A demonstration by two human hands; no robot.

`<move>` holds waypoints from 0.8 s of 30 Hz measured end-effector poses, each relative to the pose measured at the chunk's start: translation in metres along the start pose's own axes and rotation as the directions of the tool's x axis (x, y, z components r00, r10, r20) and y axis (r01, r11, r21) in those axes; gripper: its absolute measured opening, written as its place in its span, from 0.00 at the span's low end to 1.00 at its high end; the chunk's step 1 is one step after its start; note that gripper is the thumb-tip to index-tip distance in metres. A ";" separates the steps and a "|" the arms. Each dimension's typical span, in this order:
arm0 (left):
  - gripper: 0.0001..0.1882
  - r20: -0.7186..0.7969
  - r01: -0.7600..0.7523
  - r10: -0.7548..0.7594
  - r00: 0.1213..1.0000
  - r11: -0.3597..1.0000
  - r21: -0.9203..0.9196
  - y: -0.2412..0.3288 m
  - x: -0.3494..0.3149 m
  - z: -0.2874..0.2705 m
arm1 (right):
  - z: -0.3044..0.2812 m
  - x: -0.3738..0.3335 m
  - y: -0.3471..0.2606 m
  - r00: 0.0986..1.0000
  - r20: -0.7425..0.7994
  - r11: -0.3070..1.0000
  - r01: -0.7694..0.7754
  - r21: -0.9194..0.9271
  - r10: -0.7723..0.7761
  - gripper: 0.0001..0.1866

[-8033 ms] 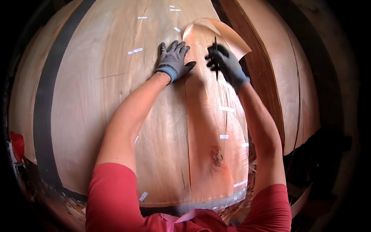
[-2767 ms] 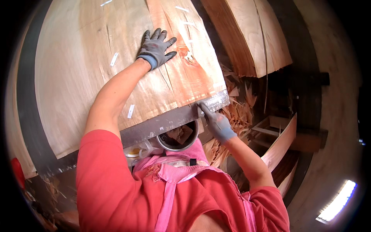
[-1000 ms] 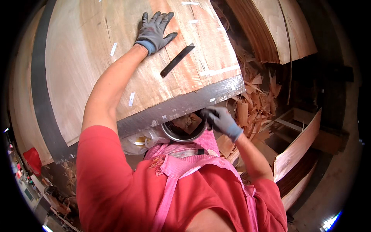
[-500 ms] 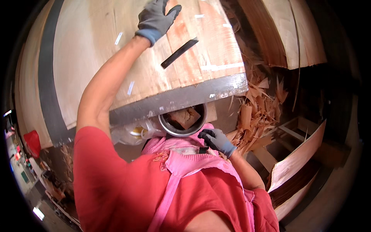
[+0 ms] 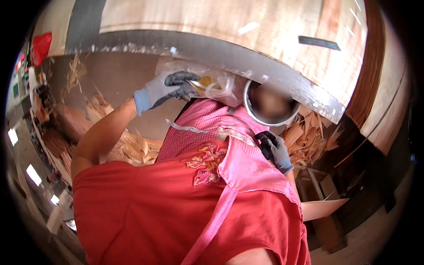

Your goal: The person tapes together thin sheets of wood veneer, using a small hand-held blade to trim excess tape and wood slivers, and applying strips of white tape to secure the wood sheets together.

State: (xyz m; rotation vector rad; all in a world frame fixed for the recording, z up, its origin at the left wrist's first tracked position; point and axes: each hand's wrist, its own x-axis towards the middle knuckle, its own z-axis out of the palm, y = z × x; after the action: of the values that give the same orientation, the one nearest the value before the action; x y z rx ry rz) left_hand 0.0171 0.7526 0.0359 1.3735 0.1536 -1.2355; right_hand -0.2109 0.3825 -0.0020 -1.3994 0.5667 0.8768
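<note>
The left hand (image 5: 165,90) had left the veneer sheet (image 5: 198,17) on the desk (image 5: 176,43) for the plastic bag (image 5: 225,84), half-curled, its grip unclear; the right hand (image 5: 274,150) curled by the apron (image 5: 251,163), hold indeterminable, so work on the veneer sheet apparently paused.

I'm looking in on a woodworking workshop: broad wood sheets (image 5: 212,20) cover the tabletop (image 5: 203,51), and heaps of splintered wood scraps (image 5: 304,141) litter the floor (image 5: 115,70).
</note>
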 end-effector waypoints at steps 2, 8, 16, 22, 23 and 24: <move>0.23 0.024 0.074 -0.074 0.997 0.997 0.015 -0.035 -0.017 -0.013 | -0.003 0.006 -0.004 0.999 0.000 0.999 -0.040 0.006 0.040 0.13; 0.23 -0.255 0.434 -0.378 0.890 0.874 0.220 -0.093 -0.061 -0.056 | -0.006 0.016 -0.018 1.000 -0.022 0.996 -0.016 -0.092 0.014 0.13; 0.22 -0.261 0.597 -0.569 0.780 0.801 0.036 -0.115 -0.102 -0.031 | -0.002 0.024 0.003 0.992 -0.111 0.983 0.045 -0.176 -0.065 0.13; 0.12 -0.462 0.283 -0.236 0.855 0.958 0.034 -0.108 -0.064 -0.056 | 0.005 0.028 0.007 0.983 -0.175 0.986 0.017 -0.164 -0.046 0.13; 0.12 -0.431 0.185 -0.133 0.893 0.979 0.082 -0.083 -0.060 -0.054 | 0.006 0.026 0.003 0.972 -0.231 0.980 0.004 -0.197 -0.050 0.12; 0.11 -0.403 0.086 -0.022 0.915 0.986 0.140 -0.063 -0.057 -0.050 | 0.017 0.018 -0.038 0.996 -0.092 0.992 -0.023 -0.122 0.012 0.13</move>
State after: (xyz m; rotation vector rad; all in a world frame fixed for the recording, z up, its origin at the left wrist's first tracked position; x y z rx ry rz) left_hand -0.0248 0.8405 0.0212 1.7606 0.3903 -1.0123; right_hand -0.1721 0.4044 0.0086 -1.5540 0.6034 0.8771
